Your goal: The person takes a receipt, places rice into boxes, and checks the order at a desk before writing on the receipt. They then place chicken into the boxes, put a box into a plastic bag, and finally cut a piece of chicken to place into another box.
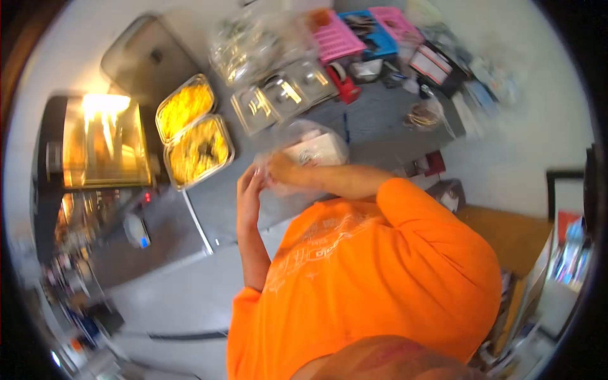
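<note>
A clear plastic bag point(337, 140) with a white printed box point(320, 151) inside lies on the grey counter in front of me. My right hand point(283, 170) reaches across from the right, its fingers closed on the near left part of the bag. At the bag's left edge is my left hand point(251, 185), fingers bent together against the plastic. Blur hides the exact grip of the left fingertips.
Two metal trays of yellow food point(195, 151) stand left, beside a lit glass warmer point(104, 142). Behind are lidded steel containers point(278, 95), a bulging plastic bag point(244, 47), a red tape dispenser point(344, 83) and pink baskets point(339, 39). A pen point(346, 128) lies near the bag.
</note>
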